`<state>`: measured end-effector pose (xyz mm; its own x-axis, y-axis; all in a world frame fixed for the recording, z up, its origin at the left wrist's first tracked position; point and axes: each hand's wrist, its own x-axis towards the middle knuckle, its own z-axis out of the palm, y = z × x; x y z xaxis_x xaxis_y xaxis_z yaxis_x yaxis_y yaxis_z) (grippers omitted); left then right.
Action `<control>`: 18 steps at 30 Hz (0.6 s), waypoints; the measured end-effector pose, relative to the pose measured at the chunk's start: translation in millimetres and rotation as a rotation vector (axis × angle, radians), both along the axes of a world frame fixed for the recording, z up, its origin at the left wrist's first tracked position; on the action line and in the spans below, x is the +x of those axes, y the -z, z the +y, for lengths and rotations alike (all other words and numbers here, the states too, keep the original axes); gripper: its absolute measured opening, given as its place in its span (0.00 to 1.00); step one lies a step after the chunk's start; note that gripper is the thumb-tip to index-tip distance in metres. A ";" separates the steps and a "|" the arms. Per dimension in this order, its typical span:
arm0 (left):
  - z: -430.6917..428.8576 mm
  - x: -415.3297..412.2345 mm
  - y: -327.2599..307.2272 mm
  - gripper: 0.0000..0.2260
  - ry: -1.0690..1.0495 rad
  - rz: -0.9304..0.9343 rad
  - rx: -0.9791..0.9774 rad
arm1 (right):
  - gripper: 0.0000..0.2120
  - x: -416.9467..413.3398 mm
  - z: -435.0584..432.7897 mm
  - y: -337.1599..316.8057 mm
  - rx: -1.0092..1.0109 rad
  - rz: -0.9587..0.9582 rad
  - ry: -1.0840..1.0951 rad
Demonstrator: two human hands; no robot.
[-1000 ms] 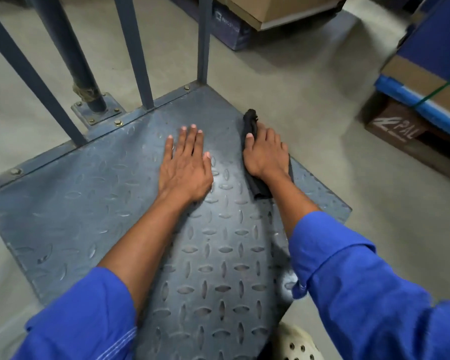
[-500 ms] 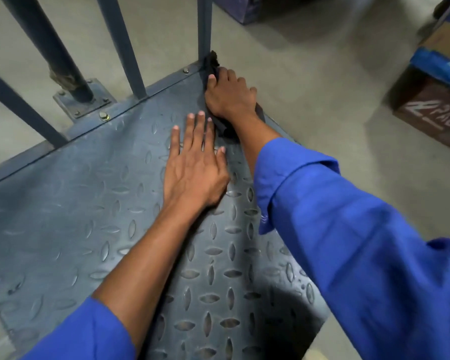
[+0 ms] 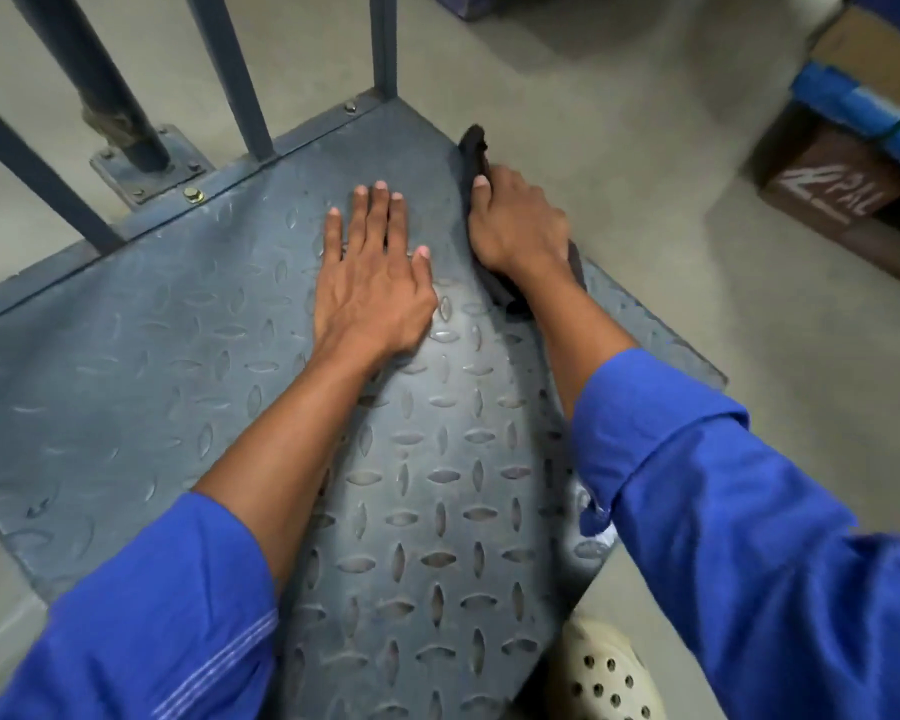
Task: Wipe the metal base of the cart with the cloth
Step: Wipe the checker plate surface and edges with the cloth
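The cart's metal base [image 3: 126, 381] is a grey-blue tread plate with raised oval marks, filling the middle of the view. My left hand [image 3: 370, 272] lies flat on it, fingers straight and spread. A dark cloth [image 3: 474, 148] lies along the plate's right edge near the far corner. My right hand [image 3: 520, 226] covers most of it, thumb on top and fingers curled down over the edge around the cloth. One end of the cloth sticks out beyond my thumb, the other shows under my wrist.
Blue-grey upright rails [image 3: 383, 44] rise from the plate's far edge, with a bolted post foot [image 3: 146, 168] at the left. A brown cardboard box [image 3: 827, 200] under blue stock stands on the concrete floor at the right. My pale perforated shoe [image 3: 604, 672] is at the plate's near corner.
My right hand has drawn the cloth back from the far corner post along the right edge towards me. My left hand has stayed flat in about the same place.
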<state>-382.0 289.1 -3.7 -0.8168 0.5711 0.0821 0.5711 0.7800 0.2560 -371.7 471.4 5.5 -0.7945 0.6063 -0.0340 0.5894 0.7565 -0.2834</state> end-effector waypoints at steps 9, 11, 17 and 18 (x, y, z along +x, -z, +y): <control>-7.0 23.6 -3.5 0.30 0.052 -0.014 -0.013 | 0.24 78.1 2.4 8.1 0.068 0.017 0.162; -8.2 26.4 -2.2 0.29 0.055 -0.012 -0.003 | 0.24 61.8 -2.9 8.1 0.067 0.020 0.157; -4.4 15.4 -1.1 0.30 0.065 0.010 0.015 | 0.24 -26.9 -15.5 1.5 0.043 0.016 0.043; -1.8 8.4 -0.9 0.30 0.059 0.012 0.020 | 0.24 -42.1 -17.0 1.6 0.044 0.017 0.026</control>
<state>-373.6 287.3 -2.9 -0.7804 0.6167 0.1032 0.6193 0.7394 0.2641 -413.8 454.4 3.8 -0.7784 0.6277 0.0065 0.6048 0.7528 -0.2598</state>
